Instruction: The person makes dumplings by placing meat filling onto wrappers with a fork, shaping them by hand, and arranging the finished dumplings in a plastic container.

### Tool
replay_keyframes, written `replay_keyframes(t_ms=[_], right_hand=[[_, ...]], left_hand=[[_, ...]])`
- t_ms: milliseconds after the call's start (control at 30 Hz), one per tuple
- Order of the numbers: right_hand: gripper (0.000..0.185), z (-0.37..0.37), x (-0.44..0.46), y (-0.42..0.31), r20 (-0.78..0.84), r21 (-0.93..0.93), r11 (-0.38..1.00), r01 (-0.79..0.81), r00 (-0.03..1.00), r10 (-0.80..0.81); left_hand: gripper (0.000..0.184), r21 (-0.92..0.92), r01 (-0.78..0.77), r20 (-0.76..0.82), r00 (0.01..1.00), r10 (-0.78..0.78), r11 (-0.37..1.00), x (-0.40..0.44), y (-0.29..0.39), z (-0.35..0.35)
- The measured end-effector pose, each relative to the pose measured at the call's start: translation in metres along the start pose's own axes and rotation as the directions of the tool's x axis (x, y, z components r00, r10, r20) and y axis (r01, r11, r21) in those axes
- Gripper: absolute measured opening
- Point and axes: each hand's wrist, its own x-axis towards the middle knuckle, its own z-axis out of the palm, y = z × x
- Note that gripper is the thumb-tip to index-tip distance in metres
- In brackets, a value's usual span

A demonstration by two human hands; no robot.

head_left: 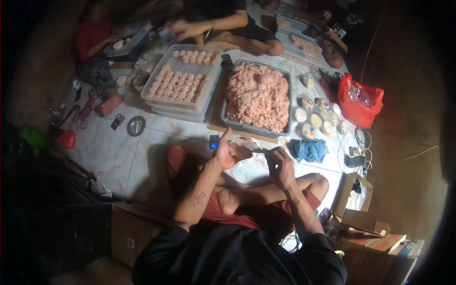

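My left hand [228,154] is held palm up over my crossed legs, thumb raised and fingers apart. Some clear, shiny material [236,138] shows just beyond its fingers; I cannot make out whether it touches them. Closed in my right hand [282,167] is a slim tool [259,150], dark near the grip, pointing towards the left hand; its exact kind is unclear. Ahead of both hands, a grey tub [289,102] is heaped with pink minced meat [256,97]. A crumpled blue cloth [308,150] lies to the right of my right hand.
Stacked clear trays [209,109] hold rows of meat portions [178,85]. Round pale stacks [314,121] in wrappers and a red plastic bag [361,102] lie at right. Other people sit around, one reaching with an arm [223,24]. Cables [363,142] and an open carton [354,194] flank me.
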Motion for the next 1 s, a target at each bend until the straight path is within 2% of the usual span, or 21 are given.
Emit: replay_keyframes(t_ms=[67,167,233,267,300,333,367,400,433,500,533,567,633,667,700,767,800,833,900,933,1000], right_hand=[[0.020,0.015,-0.003,0.017,0.023,0.025,0.999,0.030,0.999,-0.031],[0.014,0.017,-0.009,0.026,0.023,0.065,0.997,0.041,0.999,-0.043],[0.010,0.017,-0.020,0.018,-0.065,0.296,0.923,-0.245,0.959,0.275],[0.013,0.022,-0.018,0.014,-0.097,0.516,0.807,-0.288,0.916,0.389],[0.017,0.023,-0.013,0.012,-0.048,0.643,0.688,-0.336,0.879,0.474],[0.019,0.019,-0.007,0.009,0.157,0.613,0.605,-0.508,0.829,0.537],[0.021,0.014,-0.002,0.009,0.351,0.544,0.516,-0.662,0.738,0.576],[0.026,0.018,-0.001,0.017,0.507,0.628,0.364,-0.688,0.716,0.480],[0.026,0.018,0.002,0.012,0.505,0.632,0.363,-0.685,0.719,0.478],[0.029,0.012,0.011,-0.013,0.423,0.749,0.407,-0.522,0.851,0.312],[0.033,-0.003,0.021,-0.032,0.432,0.736,0.440,-0.515,0.857,0.280],[0.033,-0.006,0.027,-0.042,0.428,0.736,0.440,-0.514,0.857,0.286],[0.033,-0.009,0.039,-0.051,0.264,0.734,0.569,-0.371,0.928,0.264],[0.032,-0.012,0.041,-0.038,0.191,0.548,0.769,-0.329,0.944,0.268],[0.030,-0.005,0.038,-0.015,0.147,0.514,0.797,-0.316,0.948,0.281],[0.028,0.000,0.035,-0.013,-0.001,0.727,0.625,-0.284,0.910,0.415],[0.027,0.011,0.021,0.012,0.021,0.694,0.655,-0.299,0.918,0.397],[0.023,0.023,0.011,0.012,0.051,0.750,0.585,-0.310,0.908,0.417],[0.022,0.045,-0.016,0.018,0.309,0.824,0.316,-0.471,0.840,0.446],[0.020,0.053,-0.025,0.013,0.342,0.843,0.257,-0.473,0.839,0.422],[0.016,0.061,-0.032,0.016,0.356,0.868,0.193,-0.457,0.845,0.400]], left_hand=[[0.086,0.017,0.043,0.060,0.997,-0.044,0.999,0.003,-0.007,0.005],[0.084,0.152,-0.018,0.032,0.999,0.013,0.988,0.001,-0.004,0.018],[0.081,0.432,-0.066,-0.135,0.981,0.137,0.899,-0.014,-0.003,0.036],[0.079,0.482,-0.032,-0.065,0.995,0.072,0.875,-0.012,-0.001,0.022],[0.079,0.486,-0.029,-0.073,0.995,0.074,0.873,-0.009,-0.004,0.020],[0.077,0.721,-0.171,-0.003,0.968,0.250,0.672,-0.007,-0.010,0.029],[0.075,0.879,-0.279,0.119,0.914,0.388,0.387,-0.007,-0.011,0.038],[0.067,0.902,-0.212,0.085,0.941,0.328,0.376,-0.015,-0.008,0.042],[0.067,0.904,-0.213,0.086,0.941,0.328,0.372,-0.019,0.002,0.041],[0.063,0.919,-0.301,0.235,0.937,0.258,0.256,-0.023,0.019,0.040],[0.054,0.933,-0.355,0.358,0.930,0.084,-0.049,-0.029,0.022,0.059],[0.046,0.837,-0.434,0.419,0.900,-0.120,-0.334,-0.035,0.024,0.078],[0.043,0.719,-0.598,0.659,0.748,0.077,-0.353,-0.022,0.003,0.038],[0.044,0.900,-0.364,0.429,0.833,0.349,-0.238,-0.043,-0.009,0.051],[0.047,0.921,-0.232,0.316,0.915,0.251,-0.312,-0.046,0.004,0.066],[0.050,0.607,-0.398,0.711,0.659,0.246,-0.688,-0.025,0.018,0.023],[0.050,0.740,-0.335,0.644,0.602,0.472,-0.583,-0.023,0.011,0.014],[0.050,0.842,-0.321,0.540,0.509,0.670,-0.434,-0.020,0.004,0.006],[0.050,0.811,-0.464,0.538,0.351,0.767,-0.356,-0.025,-0.002,0.038],[0.050,0.809,-0.468,0.540,0.353,0.764,-0.355,-0.024,-0.001,0.037],[0.069,0.930,-0.355,0.330,0.683,0.652,-0.098,-0.022,0.004,0.034]])
